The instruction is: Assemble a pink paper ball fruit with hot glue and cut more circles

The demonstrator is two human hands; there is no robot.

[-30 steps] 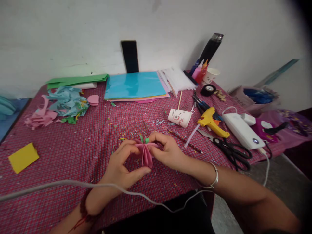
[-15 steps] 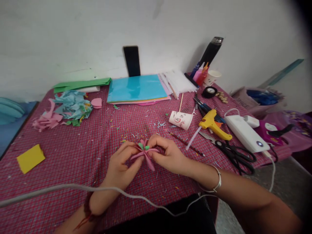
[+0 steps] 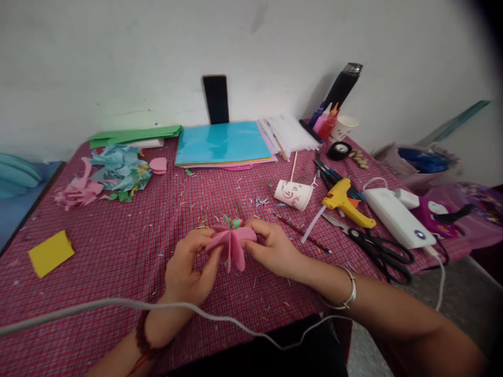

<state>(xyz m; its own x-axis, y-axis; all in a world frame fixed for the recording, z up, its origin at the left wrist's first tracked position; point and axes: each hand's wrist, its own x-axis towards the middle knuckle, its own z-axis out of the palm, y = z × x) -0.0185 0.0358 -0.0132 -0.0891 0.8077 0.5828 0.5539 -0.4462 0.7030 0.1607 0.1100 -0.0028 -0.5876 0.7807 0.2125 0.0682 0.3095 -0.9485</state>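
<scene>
Between my two hands is a pink paper flower (image 3: 232,245) with several rounded petals and small green pieces at its top. My left hand (image 3: 192,266) pinches its left petals between thumb and fingers. On the other side, my right hand (image 3: 271,246) grips a right-hand petal the same way. The flower is held just above the checked tablecloth, over scattered paper snippets. Beyond my right hand lie a pencil (image 3: 302,232) and a paper cup (image 3: 293,195) on its side, with a thin stick by it.
A yellow glue gun (image 3: 346,201), black-handled scissors (image 3: 379,251) and a white power bank (image 3: 396,217) lie at right. Crumpled paper scraps (image 3: 118,167) and a yellow paper square (image 3: 51,253) are at left. Blue sheets (image 3: 222,142) lie at the back. A white cable (image 3: 181,305) crosses in front.
The flower has been tilted, so its pink petals now face me more broadly and fan downward. My left hand has shifted slightly left; both hands keep hold of it.
</scene>
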